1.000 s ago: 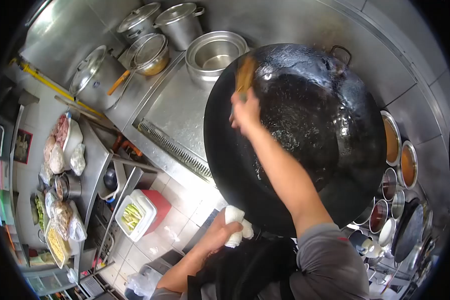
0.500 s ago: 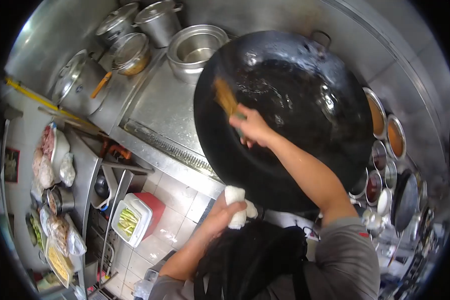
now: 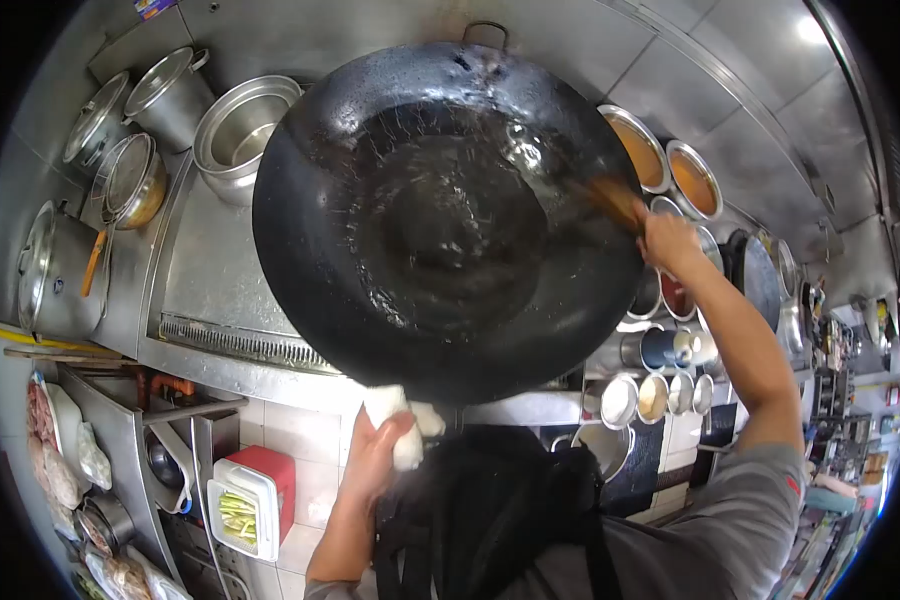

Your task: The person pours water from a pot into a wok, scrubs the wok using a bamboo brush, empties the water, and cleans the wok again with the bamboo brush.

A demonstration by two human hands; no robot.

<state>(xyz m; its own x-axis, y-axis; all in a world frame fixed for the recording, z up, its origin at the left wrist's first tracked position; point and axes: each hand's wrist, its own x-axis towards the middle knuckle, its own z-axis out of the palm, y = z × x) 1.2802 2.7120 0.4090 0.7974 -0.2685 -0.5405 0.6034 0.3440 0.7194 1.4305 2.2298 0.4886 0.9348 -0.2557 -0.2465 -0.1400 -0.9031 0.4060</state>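
Observation:
A large black wok (image 3: 450,345) with water swirling in it fills the middle of the head view. My right hand (image 3: 670,240) is closed round the handle end of a bamboo brush (image 3: 610,200), whose bristles are blurred by motion at the wok's right inner side. Near the wok's bottom edge, my left hand (image 3: 378,445) grips a folded white cloth (image 3: 388,410). The cloth lies close to the rim; whether it holds the rim cannot be made out.
Lidded pots (image 3: 65,270) and an open metal pot (image 3: 232,140) stand at the left. Bowls of orange sauce (image 3: 694,182) and small containers (image 3: 653,397) line the right. A red and white cooler (image 3: 270,490) with green vegetables sits at lower left.
My right hand and the brush have swept from the wok's left side to its right side. The view has turned, so the wok appears further left. My left hand still holds the cloth.

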